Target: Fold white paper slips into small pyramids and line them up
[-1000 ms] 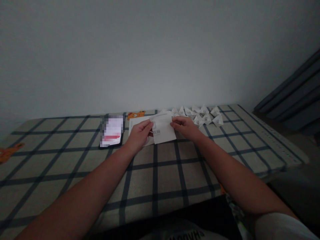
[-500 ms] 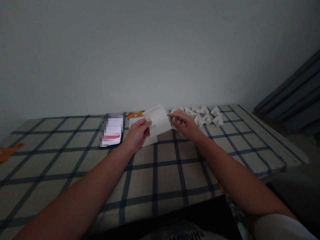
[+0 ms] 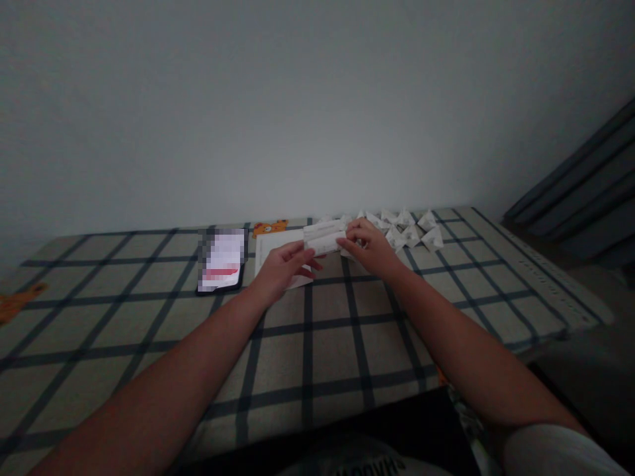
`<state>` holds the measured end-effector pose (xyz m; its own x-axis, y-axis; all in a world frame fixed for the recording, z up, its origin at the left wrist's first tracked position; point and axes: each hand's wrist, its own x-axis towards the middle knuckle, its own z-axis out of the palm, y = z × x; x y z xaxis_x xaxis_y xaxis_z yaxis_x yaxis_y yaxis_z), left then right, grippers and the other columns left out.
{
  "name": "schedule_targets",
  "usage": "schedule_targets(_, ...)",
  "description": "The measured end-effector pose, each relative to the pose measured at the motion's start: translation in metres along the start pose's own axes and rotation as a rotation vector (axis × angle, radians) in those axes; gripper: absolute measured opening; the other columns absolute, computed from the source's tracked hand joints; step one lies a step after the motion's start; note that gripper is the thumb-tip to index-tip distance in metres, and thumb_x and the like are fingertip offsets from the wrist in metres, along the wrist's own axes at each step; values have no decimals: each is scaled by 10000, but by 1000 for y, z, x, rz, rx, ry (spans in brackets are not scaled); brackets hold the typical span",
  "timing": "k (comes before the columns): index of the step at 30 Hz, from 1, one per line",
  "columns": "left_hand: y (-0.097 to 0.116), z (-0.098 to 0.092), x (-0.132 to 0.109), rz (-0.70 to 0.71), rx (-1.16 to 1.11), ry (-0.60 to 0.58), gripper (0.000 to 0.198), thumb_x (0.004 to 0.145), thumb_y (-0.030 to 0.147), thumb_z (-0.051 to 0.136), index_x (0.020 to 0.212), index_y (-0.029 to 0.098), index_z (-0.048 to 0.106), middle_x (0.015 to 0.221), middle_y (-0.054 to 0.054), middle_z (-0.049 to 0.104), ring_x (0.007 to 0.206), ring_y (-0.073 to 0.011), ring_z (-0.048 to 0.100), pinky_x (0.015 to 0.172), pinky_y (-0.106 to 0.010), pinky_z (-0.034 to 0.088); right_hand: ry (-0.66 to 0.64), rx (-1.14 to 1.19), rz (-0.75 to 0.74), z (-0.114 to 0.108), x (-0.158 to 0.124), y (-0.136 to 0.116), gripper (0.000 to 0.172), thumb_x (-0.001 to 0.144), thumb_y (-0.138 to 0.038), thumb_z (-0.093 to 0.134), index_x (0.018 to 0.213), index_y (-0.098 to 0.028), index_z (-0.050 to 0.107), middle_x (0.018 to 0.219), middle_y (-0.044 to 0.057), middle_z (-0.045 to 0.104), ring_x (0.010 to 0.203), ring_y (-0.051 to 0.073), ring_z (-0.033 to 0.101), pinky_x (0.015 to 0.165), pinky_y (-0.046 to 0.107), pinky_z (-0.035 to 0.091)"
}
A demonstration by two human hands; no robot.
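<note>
A white sheet of paper (image 3: 323,237) with print on it is held up between both hands, with a crease running across it. My left hand (image 3: 285,268) pinches its left end between thumb and fingers. At the right end, my right hand (image 3: 370,246) grips the paper with the thumb in front. Below and left of it, more white paper (image 3: 268,244) lies on the table, partly hidden by my left hand. Several folded white paper pieces (image 3: 411,235), pointed in shape, stand in a group just beyond my right hand.
A phone (image 3: 223,261) with a lit, blurred screen lies left of the paper. The table is covered by a checked cloth (image 3: 327,357) with orange bear prints (image 3: 270,228). A pale wall (image 3: 297,112) rises behind, and a dark curtain (image 3: 585,165) hangs at the right.
The held sheet was tilted and showed a broad face; now it is a narrower creased strip. My right hand has closed on its right end.
</note>
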<state>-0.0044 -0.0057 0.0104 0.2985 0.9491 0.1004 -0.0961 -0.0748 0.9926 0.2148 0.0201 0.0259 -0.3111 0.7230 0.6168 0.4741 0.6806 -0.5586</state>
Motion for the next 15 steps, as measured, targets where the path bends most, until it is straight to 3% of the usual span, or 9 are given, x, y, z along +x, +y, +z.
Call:
schedule_targets(2,2,2,-2,5,89,6,405,752,428,685,1036,140,659,1030,-121,703,759,-188,673,617,-277,532,8,-11,8,1,1,1,312,857,-442,566,685,-183,590,846,49,555,783,140,516,685,276,419)
schedule_targets(7,3,4,-3,-9,131,26,378,822,455,601,1012,135,666,933,-116,725,699,-179,676,618,-291,533,0,27,54,2,1,1,328,848,-459,563,678,-181,600,886,64,615,829,154,553,633,264,407)
schedule_targets(12,2,4,-3,-12,141,13,359,825,451,596,1005,148,665,923,-106,728,703,-181,679,613,-293,535,-7,77,178,1,-1,-3,287,819,-461,602,771,-181,646,751,20,646,678,128,545,611,256,398)
schedule_targets(15,1,4,-3,-21,168,19,331,793,451,632,932,155,688,871,-89,725,708,-187,678,614,-296,536,33,105,190,2,-1,-3,252,793,-434,641,820,-183,649,771,22,656,681,127,550,632,258,411)
